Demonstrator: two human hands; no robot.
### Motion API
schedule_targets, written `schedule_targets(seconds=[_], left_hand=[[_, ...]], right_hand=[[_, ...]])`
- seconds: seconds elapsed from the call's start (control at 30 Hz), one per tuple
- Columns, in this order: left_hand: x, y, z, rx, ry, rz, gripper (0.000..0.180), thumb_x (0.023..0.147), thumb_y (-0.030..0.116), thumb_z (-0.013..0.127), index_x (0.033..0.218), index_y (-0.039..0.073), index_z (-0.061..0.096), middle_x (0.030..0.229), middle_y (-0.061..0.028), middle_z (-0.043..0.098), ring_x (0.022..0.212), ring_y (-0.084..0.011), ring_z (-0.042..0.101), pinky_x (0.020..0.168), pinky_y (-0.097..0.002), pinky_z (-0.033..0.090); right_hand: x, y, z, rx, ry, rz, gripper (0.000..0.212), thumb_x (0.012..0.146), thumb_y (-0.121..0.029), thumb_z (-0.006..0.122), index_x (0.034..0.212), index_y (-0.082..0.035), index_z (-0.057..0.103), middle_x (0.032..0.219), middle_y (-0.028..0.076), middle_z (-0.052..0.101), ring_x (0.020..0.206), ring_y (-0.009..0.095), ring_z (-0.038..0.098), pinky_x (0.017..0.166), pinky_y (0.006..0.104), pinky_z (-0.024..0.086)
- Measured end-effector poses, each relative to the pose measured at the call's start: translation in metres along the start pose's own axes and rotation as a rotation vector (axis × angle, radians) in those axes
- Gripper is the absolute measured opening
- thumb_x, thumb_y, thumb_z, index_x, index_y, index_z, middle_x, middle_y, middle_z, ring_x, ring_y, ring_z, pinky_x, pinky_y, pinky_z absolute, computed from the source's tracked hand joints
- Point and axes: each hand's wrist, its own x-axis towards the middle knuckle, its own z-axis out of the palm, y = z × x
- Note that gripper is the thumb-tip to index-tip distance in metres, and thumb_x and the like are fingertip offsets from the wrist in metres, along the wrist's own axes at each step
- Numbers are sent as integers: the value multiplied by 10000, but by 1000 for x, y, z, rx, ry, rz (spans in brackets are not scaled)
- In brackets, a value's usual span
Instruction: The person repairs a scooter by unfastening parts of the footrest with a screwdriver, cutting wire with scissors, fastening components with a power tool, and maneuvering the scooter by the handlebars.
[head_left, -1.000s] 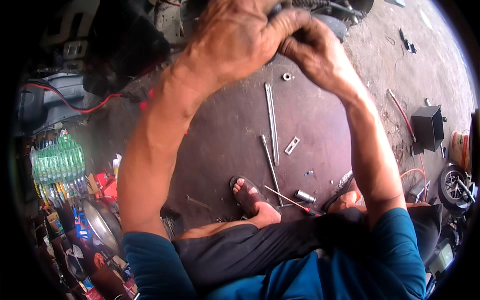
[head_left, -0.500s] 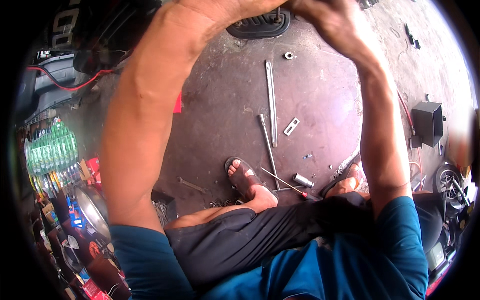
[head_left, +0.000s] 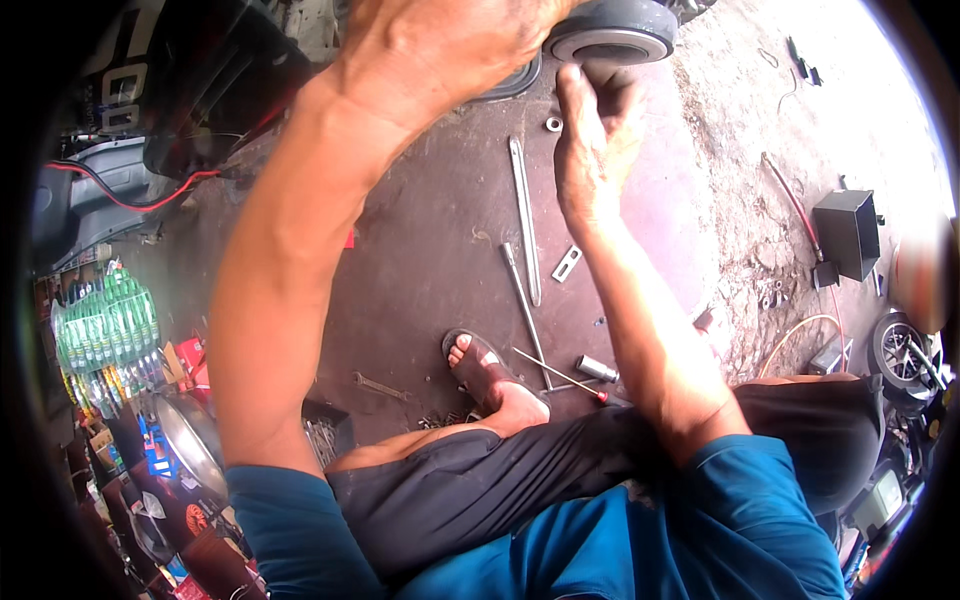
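Observation:
At the top edge, my left hand (head_left: 460, 45) reaches up beside a dark round part with a pale metal ring (head_left: 612, 45). Its fingers run out of the picture, so their grip is hidden. Just below that part is my right hand (head_left: 600, 135), with the thumb pointing up and the darkened fingers curled in. What the curled fingers hold, if anything, is too hidden to name. A small metal ring (head_left: 553, 125) lies on the floor beside the right hand. Nearby are a long flat metal bar (head_left: 525, 220) and a slotted metal plate (head_left: 567, 263).
Nearer my sandalled foot (head_left: 490, 375) lie a long-handled wrench (head_left: 525, 310), a screwdriver (head_left: 560, 375), a socket (head_left: 597, 368) and a spanner (head_left: 380, 387). A black box (head_left: 847, 233) stands at right. Green bottles (head_left: 108, 325) are at left, below red and black cables (head_left: 140, 205).
My right hand has come down and left from the top edge, its fingers now in view. The round part with the pale ring has appeared. The view has shifted slightly.

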Motion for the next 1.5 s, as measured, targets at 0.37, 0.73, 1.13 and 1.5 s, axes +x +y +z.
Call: schedule_targets(seconds=[0.37, 0.73, 1.13, 1.5], left_hand=[[12, 4, -5, 67, -210, -164, 273, 892, 271, 610, 816, 13, 559, 715, -226, 624, 720, -421, 627, 644, -493, 485], [5, 18, -11, -91, -132, -392, 231, 835, 227, 699, 860, 7, 633, 711, -170, 639, 638, -255, 635, 604, -355, 482], [2, 7, -11, -326, -222, -497, 166, 854, 133, 674, 921, 11, 583, 724, -95, 625, 626, -181, 604, 574, -326, 467], [-10, 4, -4, -387, -113, -313, 119, 856, 83, 666, 903, 13, 583, 731, -85, 609, 666, -153, 601, 602, -311, 473]], right_hand=[[3, -5, 6, 347, -404, 577, 364, 902, -236, 666, 1055, 82, 574, 911, 177, 669, 820, 211, 663, 721, 317, 543], [12, -2, 11, 397, -331, 597, 322, 844, -218, 673, 922, 84, 597, 784, 177, 673, 688, 198, 647, 652, 307, 524], [17, 4, 5, 361, -448, 590, 325, 892, -206, 680, 1037, 71, 589, 909, 117, 662, 783, 178, 659, 704, 288, 545], [15, -6, 5, 335, -406, 626, 321, 887, -217, 684, 1015, 64, 593, 867, 132, 668, 740, 181, 656, 684, 291, 544]])
